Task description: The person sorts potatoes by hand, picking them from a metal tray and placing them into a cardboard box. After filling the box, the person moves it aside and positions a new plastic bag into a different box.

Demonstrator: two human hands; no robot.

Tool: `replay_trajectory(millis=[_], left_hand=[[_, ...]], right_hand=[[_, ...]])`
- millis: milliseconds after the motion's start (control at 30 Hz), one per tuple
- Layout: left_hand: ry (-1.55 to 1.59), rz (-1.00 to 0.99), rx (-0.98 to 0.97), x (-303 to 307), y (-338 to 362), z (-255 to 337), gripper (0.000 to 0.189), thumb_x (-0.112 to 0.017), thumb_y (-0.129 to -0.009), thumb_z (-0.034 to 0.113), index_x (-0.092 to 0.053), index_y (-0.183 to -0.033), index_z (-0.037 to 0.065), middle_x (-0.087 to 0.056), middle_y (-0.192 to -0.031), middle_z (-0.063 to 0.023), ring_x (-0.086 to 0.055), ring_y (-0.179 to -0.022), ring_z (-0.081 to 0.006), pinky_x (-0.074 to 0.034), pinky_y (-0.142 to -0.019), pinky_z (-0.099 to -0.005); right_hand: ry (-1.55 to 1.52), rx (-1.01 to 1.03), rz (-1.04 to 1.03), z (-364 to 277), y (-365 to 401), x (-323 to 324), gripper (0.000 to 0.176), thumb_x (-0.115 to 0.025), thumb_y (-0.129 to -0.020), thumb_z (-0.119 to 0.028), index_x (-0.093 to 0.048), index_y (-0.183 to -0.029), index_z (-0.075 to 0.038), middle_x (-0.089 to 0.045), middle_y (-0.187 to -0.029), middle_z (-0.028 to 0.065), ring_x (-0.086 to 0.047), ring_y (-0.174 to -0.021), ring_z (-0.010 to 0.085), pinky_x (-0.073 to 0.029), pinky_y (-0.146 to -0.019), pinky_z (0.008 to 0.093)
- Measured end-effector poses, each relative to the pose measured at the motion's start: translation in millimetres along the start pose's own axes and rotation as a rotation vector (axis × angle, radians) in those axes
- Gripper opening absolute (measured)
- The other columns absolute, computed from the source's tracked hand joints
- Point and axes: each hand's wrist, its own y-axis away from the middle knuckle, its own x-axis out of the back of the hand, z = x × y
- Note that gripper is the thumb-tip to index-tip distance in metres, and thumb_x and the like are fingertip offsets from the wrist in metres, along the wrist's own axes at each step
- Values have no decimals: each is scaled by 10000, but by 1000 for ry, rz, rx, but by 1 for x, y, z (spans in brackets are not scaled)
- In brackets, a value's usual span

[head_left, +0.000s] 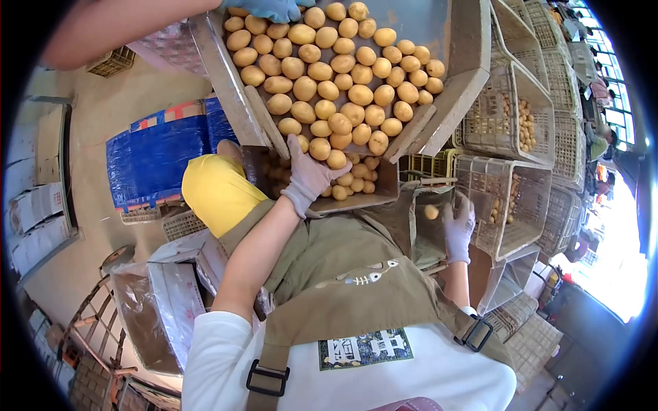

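Observation:
A slanted wooden tray holds several yellow potatoes. My left hand, in a grey glove, lies with spread fingers on the potatoes at the tray's lower mouth, above a cardboard box partly filled with potatoes. My right hand, also gloved, is spread open at the edge of a dark box. A single potato is just left of its fingers, and I cannot tell whether they touch. My white shirt and olive apron fill the bottom of the view.
Another person's arm with a blue glove reaches onto the tray's top. Stacked plastic crates, some holding potatoes, stand at the right. A yellow rounded object, a blue tarp and cardboard boxes lie at the left.

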Motion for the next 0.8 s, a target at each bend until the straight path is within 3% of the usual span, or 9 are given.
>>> replay_trajectory(millis=[100, 200, 333, 367, 433, 533, 567, 667, 800], left_hand=[[-481, -5, -213, -5, 8, -8, 963, -412, -902, 782, -232, -1577, 119, -260, -1627, -113, -285, -1473, -355, -336, -1126, -613], [-152, 187, -124, -16, 12, -5, 849, -521, -924, 665, -324, -1523, 97, -357, -1569, -90, -374, -1424, -310, -382, -1116, -500], [-195, 295, -208, 11, 1, -3, 706, -537, -949, 598, -452, -1457, 116, -471, -1491, -65, -497, -1317, -264, -388, -1119, -424], [-291, 482, -279, 12, 3, -6, 629, -615, -948, 498, -508, -1395, 69, -549, -1384, -50, -542, -1264, -216, -461, -1057, -347], [-491, 399, -318, 13, 9, -8, 621, -638, -942, 467, -501, -1402, 73, -545, -1383, -44, -543, -1248, -211, -446, -1067, -352], [-523, 376, -365, 9, 10, -8, 648, -648, -952, 466, -479, -1429, 60, -543, -1379, -58, -525, -1252, -195, -413, -1097, -351], [-469, 420, -367, 1, 10, -5, 666, -636, -957, 487, -472, -1437, 55, -538, -1386, -63, -525, -1250, -195, -412, -1097, -347], [-421, 496, -371, -2, 9, -4, 777, -567, -960, 618, -440, -1463, 40, -501, -1434, -68, -529, -1255, -204, -425, -1092, -335], [-377, 450, -378, -10, 10, -5, 790, -508, -974, 643, -430, -1466, 30, -483, -1460, -82, -493, -1317, -218, -407, -1117, -357]], right_hand=[[-143, 350, 158, -115, -32, 9, 393, -688, -852, -66, -667, -1244, -71, -667, -1170, 146, -612, -1103, 334, -464, -991, 456], [-107, 712, 83, -195, -57, -8, 424, -720, -808, -172, -658, -1218, -81, -647, -1196, 153, -585, -1147, 365, -434, -1035, 492], [163, 716, -441, -200, -75, -54, 472, -683, -863, -340, -635, -1284, -131, -599, -1314, 158, -562, -1222, 345, -394, -1079, 505], [123, 704, -275, -201, -80, -59, 469, -681, -864, -353, -639, -1278, -136, -611, -1290, 152, -567, -1214, 339, -398, -1074, 497], [44, 676, 54, -213, -89, -64, 464, -677, -867, -380, -647, -1266, -145, -634, -1242, 139, -577, -1198, 327, -406, -1065, 481], [105, 733, -161, -218, -100, -66, 461, -666, -872, -407, -655, -1264, -164, -642, -1225, 136, -590, -1172, 324, -414, -1053, 472], [-34, 487, -497, -226, -116, -58, 474, -688, -870, -366, -665, -1278, -128, -632, -1308, 106, -598, -1200, 347, -402, -1081, 504], [31, 497, -108, -245, -121, -68, 563, -690, -868, -504, -636, -1358, -233, -398, -1559, 195, -374, -1425, 429, -240, -1144, 650], [150, 741, -452, -231, -89, -86, 633, -665, -843, -588, -583, -1419, -337, -196, -1663, 195, -181, -1498, 509, -119, -1182, 659]])
